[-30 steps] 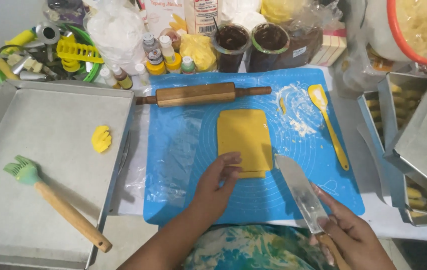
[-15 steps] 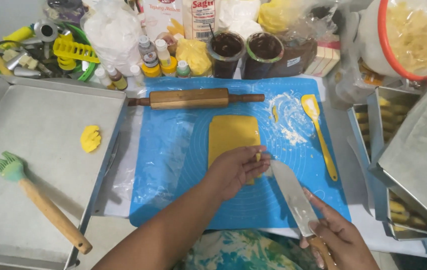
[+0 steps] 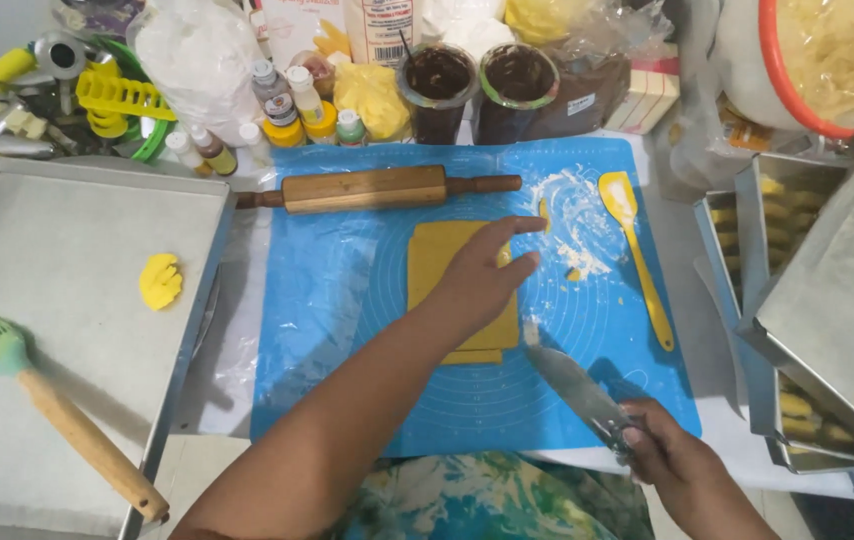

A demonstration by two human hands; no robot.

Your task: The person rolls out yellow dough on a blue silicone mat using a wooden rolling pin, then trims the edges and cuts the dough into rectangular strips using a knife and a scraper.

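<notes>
Yellow dough [image 3: 437, 262] is seen on a blue mat [image 3: 347, 300]; a yellow spatula [image 3: 635, 250] at three o'clock, a green-bristled brush [image 3: 7, 355] at nine, brown roller [image 3: 367, 188] at twelve.

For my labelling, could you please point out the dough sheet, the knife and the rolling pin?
dough sheet [image 3: 434, 258], head view, bare upper-left part.
knife [image 3: 569, 380], head view, middle of blade.
rolling pin [image 3: 365, 188], head view, middle of barrel.

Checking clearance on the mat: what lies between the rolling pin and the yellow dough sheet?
In the head view, only bare blue mat separates the rolling pin from the yellow dough sheet, where the left hand rests.
</notes>
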